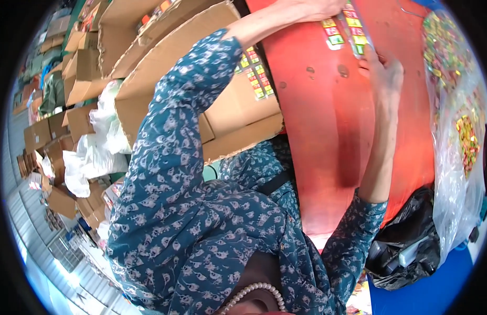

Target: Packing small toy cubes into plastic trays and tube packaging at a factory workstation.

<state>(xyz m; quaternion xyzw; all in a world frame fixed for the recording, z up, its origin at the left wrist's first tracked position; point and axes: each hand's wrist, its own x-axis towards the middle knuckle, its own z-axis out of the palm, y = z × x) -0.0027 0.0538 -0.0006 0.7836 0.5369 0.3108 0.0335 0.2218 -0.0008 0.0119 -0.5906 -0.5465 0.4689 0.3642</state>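
1. Right hand (384, 71): blurred, fingers at the near end of the long strip (353, 23); they seem to touch it. Whether the grip pinches the strip or merely rests there, cannot tell.
2. Left hand (327, 6): cut off by the upper edge of the view, at the far end of the same strip. Fingertips not shown; grip state cannot be told.
3. Long strip: row of small red, yellow and green packets, on or just above the red tabletop (317, 131), between the hands. A short strip (333, 34) of similar packets is just beside it, on the left; its far end reaches toward the left hand.
4. Left of the tabletop: open box (243, 118), with more strips (260, 84) of like pattern inside, side by side.
5. Right of the tabletop: clear bag (445, 194), holding many small shiny pieces (468, 142). Below it, black bag (406, 247), open, pale object inside.
6. Farther left: white bags (96, 163) among cartons (44, 134).
7. Progress (judgement): partway. Several strips are already in the box; the two by the hands are not. Full count in the box not determinable, the left arm hiding part of it.
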